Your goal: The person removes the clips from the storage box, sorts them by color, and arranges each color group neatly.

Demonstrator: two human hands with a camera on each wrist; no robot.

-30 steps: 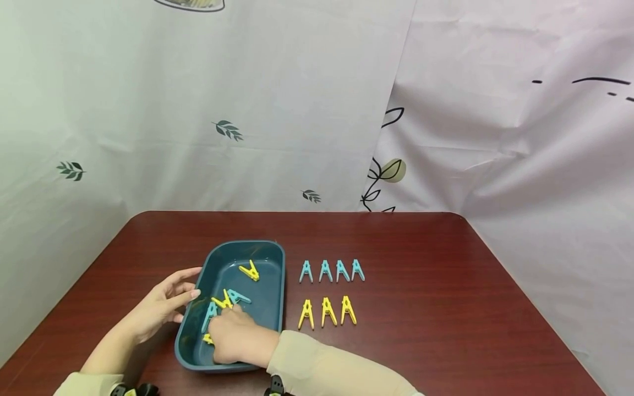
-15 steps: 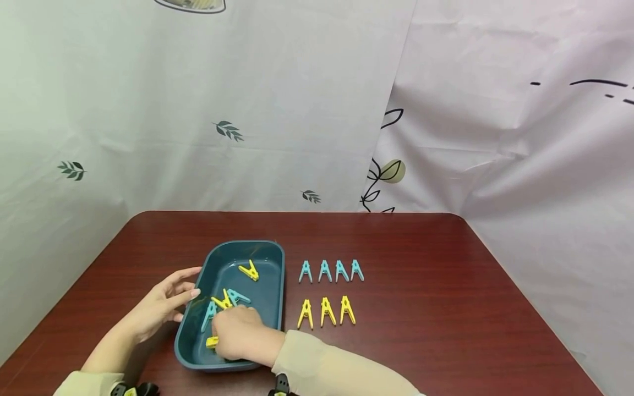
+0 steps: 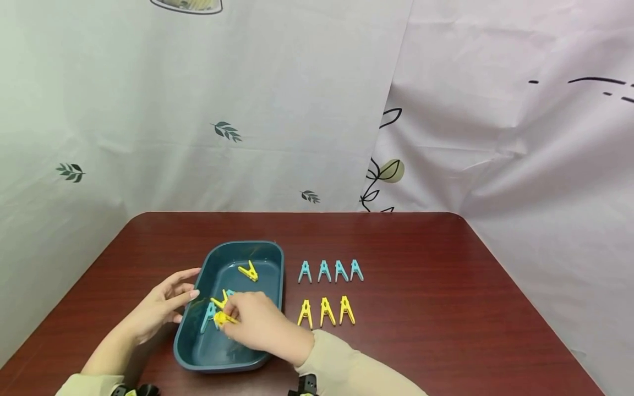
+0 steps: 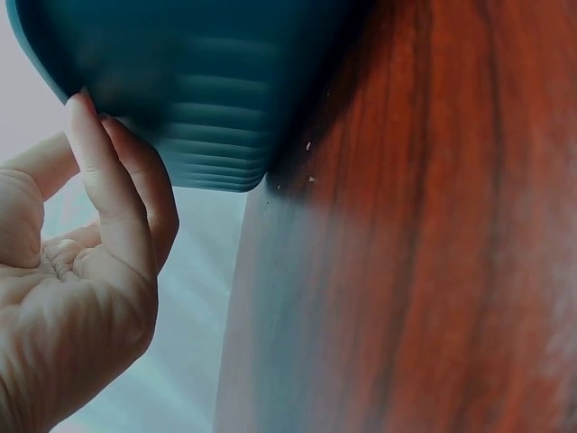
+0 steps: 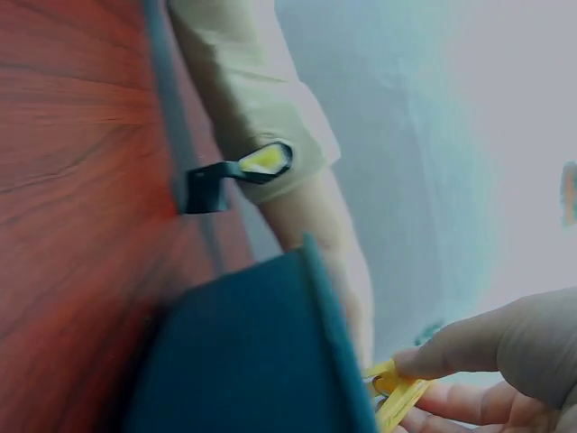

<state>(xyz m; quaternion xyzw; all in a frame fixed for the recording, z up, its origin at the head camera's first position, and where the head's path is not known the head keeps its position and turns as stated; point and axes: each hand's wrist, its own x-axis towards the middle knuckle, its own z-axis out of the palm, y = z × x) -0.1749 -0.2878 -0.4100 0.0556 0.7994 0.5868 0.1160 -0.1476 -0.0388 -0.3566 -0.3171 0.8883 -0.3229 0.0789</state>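
My right hand [image 3: 257, 322] pinches a yellow clothespin [image 3: 226, 318] between thumb and fingers, over the inside of a dark blue plastic tray [image 3: 280, 286]. In the right wrist view the held clothespin [image 5: 398, 393] shows beyond the tray's rim. My left hand [image 3: 160, 305] grips the tray's left rim, thumb on top and fingers along the outer wall. Inside the tray lie a yellow clothespin [image 3: 249, 271] near the far end, another yellow clothespin [image 3: 218, 302] and a light blue clothespin [image 3: 208, 318] at the left. One more light blue clothespin [image 3: 230, 293] is mostly hidden by my right hand.
Right of the tray, several light blue clothespins [image 3: 324, 270] stand in a row on the brown table [image 3: 421, 308]. A row of three yellow clothespins [image 3: 327, 312] lies nearer to me. A pale printed curtain [image 3: 297, 99] hangs behind the table.
My right hand has picked up the yellow clothespin from the tray's near left part and moved up and right with it. My left hand and the tray stay put.
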